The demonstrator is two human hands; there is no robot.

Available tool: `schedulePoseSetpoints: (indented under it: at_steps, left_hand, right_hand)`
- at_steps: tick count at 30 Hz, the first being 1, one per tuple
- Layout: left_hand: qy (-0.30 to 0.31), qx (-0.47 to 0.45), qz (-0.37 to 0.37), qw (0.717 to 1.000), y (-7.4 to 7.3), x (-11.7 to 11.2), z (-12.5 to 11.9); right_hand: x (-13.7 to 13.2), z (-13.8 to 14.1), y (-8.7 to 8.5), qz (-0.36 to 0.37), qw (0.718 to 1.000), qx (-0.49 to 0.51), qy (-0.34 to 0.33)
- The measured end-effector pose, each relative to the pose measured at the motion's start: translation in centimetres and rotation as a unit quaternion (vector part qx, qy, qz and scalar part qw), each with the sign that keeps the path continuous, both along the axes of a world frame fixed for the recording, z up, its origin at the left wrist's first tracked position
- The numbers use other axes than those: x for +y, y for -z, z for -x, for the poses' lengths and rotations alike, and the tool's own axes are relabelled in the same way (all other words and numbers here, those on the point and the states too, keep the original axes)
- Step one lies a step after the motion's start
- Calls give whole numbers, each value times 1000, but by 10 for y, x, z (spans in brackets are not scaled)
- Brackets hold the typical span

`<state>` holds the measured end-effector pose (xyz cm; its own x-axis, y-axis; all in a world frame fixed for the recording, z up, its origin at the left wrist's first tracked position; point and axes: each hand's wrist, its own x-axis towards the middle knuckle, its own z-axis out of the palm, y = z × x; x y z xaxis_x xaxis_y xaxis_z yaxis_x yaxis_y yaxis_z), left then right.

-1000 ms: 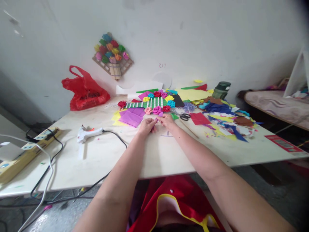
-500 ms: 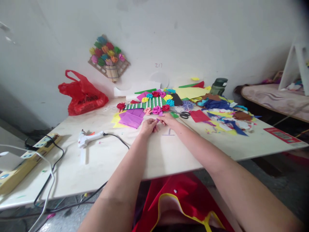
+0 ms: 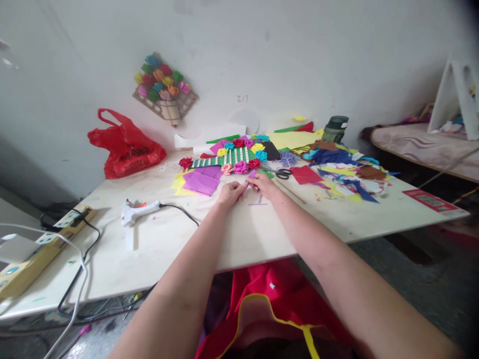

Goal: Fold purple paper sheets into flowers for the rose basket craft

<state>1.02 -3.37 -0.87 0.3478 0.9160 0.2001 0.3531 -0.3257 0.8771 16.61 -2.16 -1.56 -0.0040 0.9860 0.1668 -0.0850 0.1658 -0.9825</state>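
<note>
Close together over the middle of the table, my left hand (image 3: 232,192) and my right hand (image 3: 261,183) both pinch a small strip of purple paper (image 3: 252,174). Its upper end sticks out above the fingers; the rest is mostly hidden by them. Just beyond lies a green and white woven panel (image 3: 237,157) ringed with paper roses (image 3: 240,167) in several colours. Sheets of purple paper (image 3: 202,180) rest on yellow paper left of my hands. Black-handled scissors (image 3: 283,173) and a thin stick (image 3: 291,192) lie to the right.
A white glue gun (image 3: 138,212) with its cord lies on the left, near a power strip (image 3: 45,249). A red plastic bag (image 3: 125,147) stands at the back left. Coloured paper scraps (image 3: 348,172) and a dark green bottle (image 3: 335,129) occupy the right side.
The purple paper now shows more above my fingers, and my hands have parted slightly. The whole view has shifted a little.
</note>
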Motion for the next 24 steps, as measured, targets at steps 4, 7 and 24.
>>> schedulePoseSetpoints:
  at_steps: [4,7,24]
  left_hand:
    - [6,-18,9,1000,0,-2,1]
    - [20,-35,23,999,1,-2,2]
    - [19,-49,22,998,4,-8,3]
  right_hand:
    - [1,-1,-1,-6,1000,-22,-4]
    - [2,-3,-1,-8,1000,-31,-1]
    - [-10,-8,-13,-26,998,-41,38]
